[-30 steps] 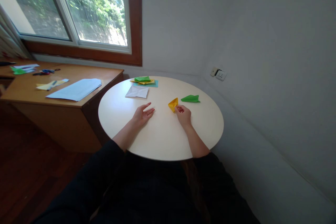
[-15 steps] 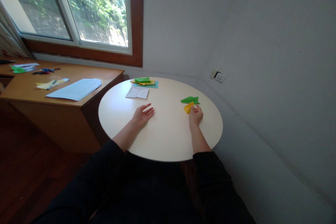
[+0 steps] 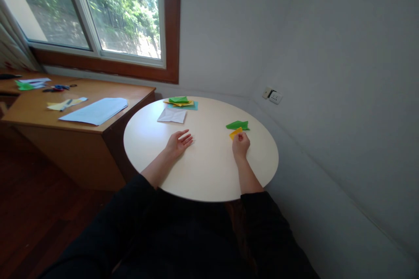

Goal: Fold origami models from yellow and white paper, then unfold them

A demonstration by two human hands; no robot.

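Note:
My left hand rests palm up on the round white table, fingers spread and slightly curled, with nothing in it. My right hand is closed on the right side of the table, its fingers curled in. Just behind it, partly covered by the hand, a small yellow folded paper shows; whether the fingers grip it is hidden. A green folded paper lies a little beyond. Farther off, past my left hand, lies a white creased paper.
At the table's back edge lies a pile of green, yellow and blue papers. A wooden desk on the left bears white sheets, a yellow paper and scissors-like items. A wall with a socket stands to the right.
My right hand has shifted slightly left and turned, its fingers closing more and covering more of the yellow paper. My left hand stays put.

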